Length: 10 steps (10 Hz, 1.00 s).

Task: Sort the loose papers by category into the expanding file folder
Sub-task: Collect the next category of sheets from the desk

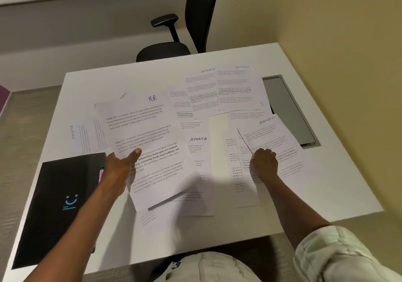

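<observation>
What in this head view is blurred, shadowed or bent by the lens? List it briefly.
Head view: the HR sheet in the left hand reads sharply, far ADMIN sheet text is soft; arms cast shadows on the white table; wide-angle lens skews table edges; right hand slightly blurred.

The big white paper sheet (148,149) said "HR" in blue pen. Two white sheets (269,136) said "ADMIN". A small white sheet (199,151) said "SPORTS".
</observation>
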Each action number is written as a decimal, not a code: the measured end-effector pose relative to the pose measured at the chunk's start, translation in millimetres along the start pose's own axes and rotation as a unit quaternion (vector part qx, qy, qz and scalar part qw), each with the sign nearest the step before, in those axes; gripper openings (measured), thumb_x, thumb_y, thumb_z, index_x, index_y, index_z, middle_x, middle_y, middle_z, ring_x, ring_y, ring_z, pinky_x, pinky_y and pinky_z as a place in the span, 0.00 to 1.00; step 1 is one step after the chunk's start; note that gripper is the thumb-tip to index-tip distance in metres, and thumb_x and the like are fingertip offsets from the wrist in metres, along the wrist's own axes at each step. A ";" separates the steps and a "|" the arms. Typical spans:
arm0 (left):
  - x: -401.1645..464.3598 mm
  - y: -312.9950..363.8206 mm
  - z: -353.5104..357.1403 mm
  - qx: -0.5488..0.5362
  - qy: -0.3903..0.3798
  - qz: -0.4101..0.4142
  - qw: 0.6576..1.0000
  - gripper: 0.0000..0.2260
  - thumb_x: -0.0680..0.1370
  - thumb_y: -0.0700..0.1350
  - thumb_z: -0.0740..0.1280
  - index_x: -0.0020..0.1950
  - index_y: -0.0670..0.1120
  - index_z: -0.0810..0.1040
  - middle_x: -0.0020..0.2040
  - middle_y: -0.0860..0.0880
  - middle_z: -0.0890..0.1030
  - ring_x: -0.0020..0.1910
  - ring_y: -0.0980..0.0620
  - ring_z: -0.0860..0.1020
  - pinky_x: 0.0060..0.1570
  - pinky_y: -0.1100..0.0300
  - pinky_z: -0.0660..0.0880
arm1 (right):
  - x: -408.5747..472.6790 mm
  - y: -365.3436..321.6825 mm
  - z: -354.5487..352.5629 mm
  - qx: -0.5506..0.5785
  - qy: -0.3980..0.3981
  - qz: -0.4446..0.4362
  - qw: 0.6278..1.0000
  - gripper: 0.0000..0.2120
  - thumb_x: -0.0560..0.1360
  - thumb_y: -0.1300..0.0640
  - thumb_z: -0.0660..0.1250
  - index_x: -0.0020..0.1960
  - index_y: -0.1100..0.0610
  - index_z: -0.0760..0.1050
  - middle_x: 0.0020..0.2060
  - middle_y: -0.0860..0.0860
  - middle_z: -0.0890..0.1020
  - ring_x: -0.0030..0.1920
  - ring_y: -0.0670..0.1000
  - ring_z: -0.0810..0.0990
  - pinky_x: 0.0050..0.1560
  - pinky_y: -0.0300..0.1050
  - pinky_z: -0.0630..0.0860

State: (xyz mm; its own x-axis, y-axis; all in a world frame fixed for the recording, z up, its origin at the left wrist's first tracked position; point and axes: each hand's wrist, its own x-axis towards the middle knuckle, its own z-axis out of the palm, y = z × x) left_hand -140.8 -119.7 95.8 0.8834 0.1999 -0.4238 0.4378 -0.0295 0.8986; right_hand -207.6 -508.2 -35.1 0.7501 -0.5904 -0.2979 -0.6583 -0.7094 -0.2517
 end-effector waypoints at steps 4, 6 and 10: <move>-5.1 9.9 37.2 0.064 -0.026 0.007 0.998 0.18 0.75 0.45 0.75 0.62 0.45 0.77 0.56 0.50 0.81 0.56 0.47 0.78 0.61 0.49 0.73 | 8.8 53.7 -34.6 0.142 0.126 0.100 0.977 0.08 0.76 0.63 0.58 0.52 0.64 0.72 0.49 0.61 0.73 0.48 0.63 0.74 0.37 0.46 0.68; -6.1 6.6 47.5 0.087 -0.043 0.014 0.995 0.21 0.74 0.46 0.76 0.64 0.44 0.77 0.57 0.47 0.81 0.58 0.43 0.79 0.64 0.43 0.73 | 28.8 89.3 -32.0 0.146 0.062 0.064 0.985 0.11 0.75 0.68 0.52 0.41 0.67 0.73 0.33 0.60 0.74 0.34 0.58 0.77 0.26 0.44 0.73; -14.4 15.0 72.6 0.055 -0.068 0.034 0.996 0.20 0.75 0.42 0.74 0.65 0.41 0.77 0.56 0.46 0.82 0.54 0.47 0.80 0.60 0.51 0.74 | -26.9 -11.7 9.0 -0.073 0.018 -0.083 0.994 0.29 0.71 0.40 0.66 0.57 0.63 0.71 0.55 0.60 0.74 0.55 0.59 0.73 0.50 0.49 0.75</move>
State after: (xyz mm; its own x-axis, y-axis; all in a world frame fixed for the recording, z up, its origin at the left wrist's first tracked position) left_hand -134.8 -194.2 107.2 0.9231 0.0593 -0.3799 0.3845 -0.1476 0.9112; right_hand -220.7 -480.5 -32.4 0.8507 -0.4730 -0.2293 -0.5119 -0.8445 -0.1574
